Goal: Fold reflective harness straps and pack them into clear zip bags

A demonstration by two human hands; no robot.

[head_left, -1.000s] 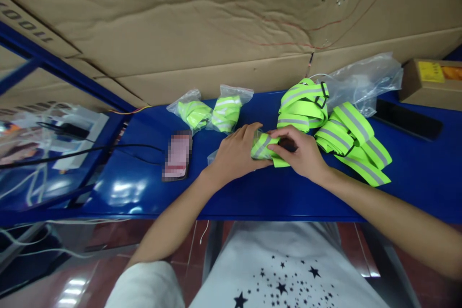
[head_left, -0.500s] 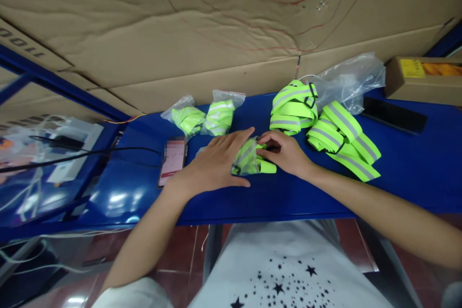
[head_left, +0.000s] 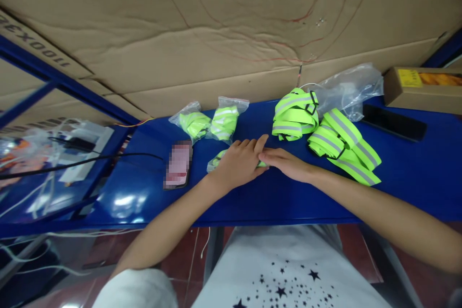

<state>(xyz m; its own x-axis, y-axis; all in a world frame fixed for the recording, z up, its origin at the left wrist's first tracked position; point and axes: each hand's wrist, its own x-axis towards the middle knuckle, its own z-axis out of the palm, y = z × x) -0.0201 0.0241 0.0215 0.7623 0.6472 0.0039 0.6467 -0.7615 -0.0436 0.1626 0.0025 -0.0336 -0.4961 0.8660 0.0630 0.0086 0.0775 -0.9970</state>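
Observation:
My left hand lies flat, palm down, over a clear zip bag with a neon-yellow reflective strap inside. Most of this bag is hidden beneath the palm; its left end and a bit of yellow at the right show. From the right, my right hand reaches in with fingers stretched out, their tips meeting my left hand at the bag's right end. Behind them stand two filled bags, a left one and a right one. Two loose reflective straps, one coiled and one partly unrolled, lie to the right.
A lit phone rests left of my hands on the blue table. At the right are a dark phone, a crumpled plastic bag and a cardboard box. A black cable crosses the left side. Cardboard stands behind.
My left hand has slid right across the bag, covering its middle and right part. My right hand's pinch has loosened into stretched fingers against the left hand. The view has shifted slightly.

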